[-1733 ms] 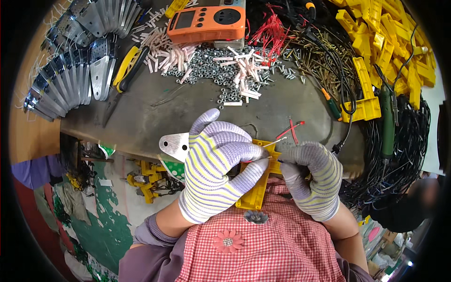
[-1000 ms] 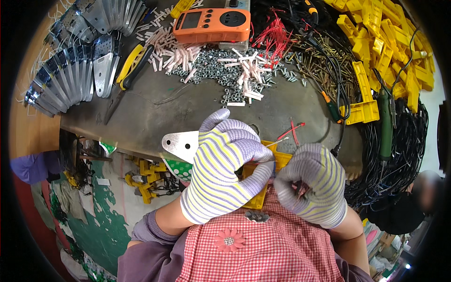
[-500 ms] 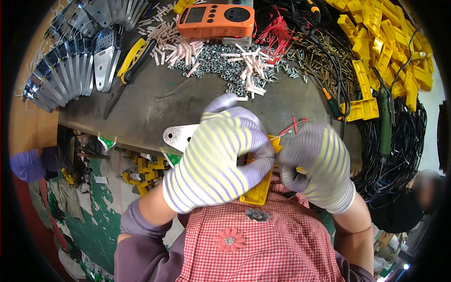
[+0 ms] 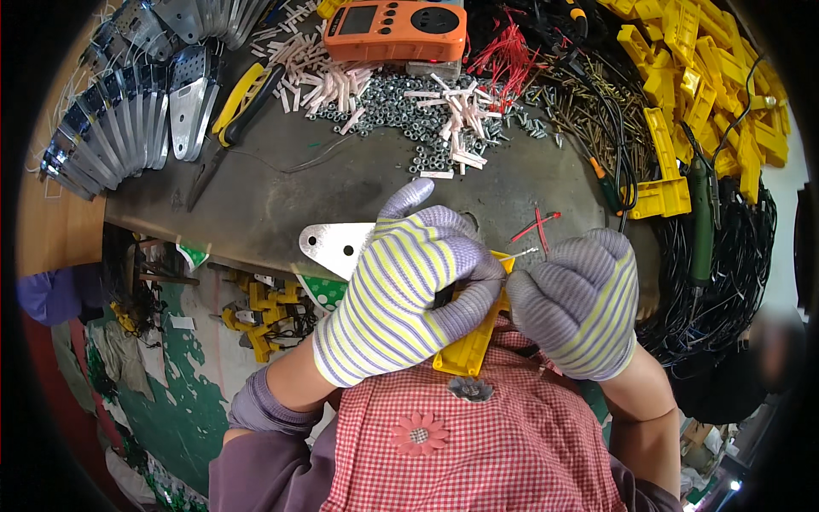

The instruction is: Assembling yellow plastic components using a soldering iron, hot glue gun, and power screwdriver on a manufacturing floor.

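My left hand (image 4: pixel 409 294), in a striped yellow and purple glove, is closed on a yellow plastic housing (image 4: pixel 465 354) just above my apron. A flat silver metal plate (image 4: pixel 328 245) with round holes sticks out to the left from beneath that hand. Close against the housing's right side, my gloved right hand (image 4: pixel 580 307) has its fingers curled and pressed together; whatever they pinch is hidden. A thin pale wire end (image 4: pixel 524 253) pokes out between the hands, at the housing's upper end. Two short red wires (image 4: pixel 537 225) lie crossed on the bench beyond it.
Nuts (image 4: pixel 418 128) and pale sleeve pieces (image 4: pixel 465 128) are heaped at the back, before an orange meter (image 4: pixel 397 30). Yellow-handled pliers (image 4: pixel 243 102) and metal plates (image 4: pixel 111 128) lie left. Yellow housings (image 4: pixel 682 68), screws (image 4: pixel 597 111), a green screwdriver (image 4: pixel 701 222) and black cables (image 4: pixel 742 256) are right.
My right hand, smeared by motion before, is now still, its fingers curled tighter beside the housing. My left hand has shifted slightly right, still holding the housing, and more of the metal plate shows.
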The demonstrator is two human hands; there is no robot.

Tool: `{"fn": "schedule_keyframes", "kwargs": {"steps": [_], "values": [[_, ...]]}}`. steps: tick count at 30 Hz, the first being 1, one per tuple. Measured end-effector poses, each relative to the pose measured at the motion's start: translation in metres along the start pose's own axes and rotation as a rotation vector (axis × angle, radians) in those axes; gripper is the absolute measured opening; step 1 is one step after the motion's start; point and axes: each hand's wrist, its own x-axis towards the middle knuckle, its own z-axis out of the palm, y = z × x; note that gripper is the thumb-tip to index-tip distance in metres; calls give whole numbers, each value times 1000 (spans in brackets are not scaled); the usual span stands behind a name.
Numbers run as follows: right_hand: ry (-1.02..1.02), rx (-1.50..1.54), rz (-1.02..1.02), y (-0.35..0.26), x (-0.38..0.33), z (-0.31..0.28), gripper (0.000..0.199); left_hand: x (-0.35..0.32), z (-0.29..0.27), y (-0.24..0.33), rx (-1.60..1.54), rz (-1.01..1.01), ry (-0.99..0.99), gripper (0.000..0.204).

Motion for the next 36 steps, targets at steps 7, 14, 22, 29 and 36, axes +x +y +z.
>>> {"fn": "schedule_keyframes", "kwargs": {"steps": [7, 14, 22, 29, 36], "values": [[-17, 384, 337, -7, 4, -2, 24, -1, -1, 1, 101, 44, 18, 9], [60, 196, 109, -1, -21, 8, 31, -9, -16, -1, -28, -112, -26, 24], [264, 1034, 792, 11, -13, -27, 31, 2, -5, 5, -121, -232, 35, 21], [-248, 735, 504, 41, -2, -12, 18, 11, 16, 13, 110, -102, 150, 13], [-273, 733, 554, 41, 6, -11, 14, 11, 20, 8, 161, -47, 134, 16]]}}
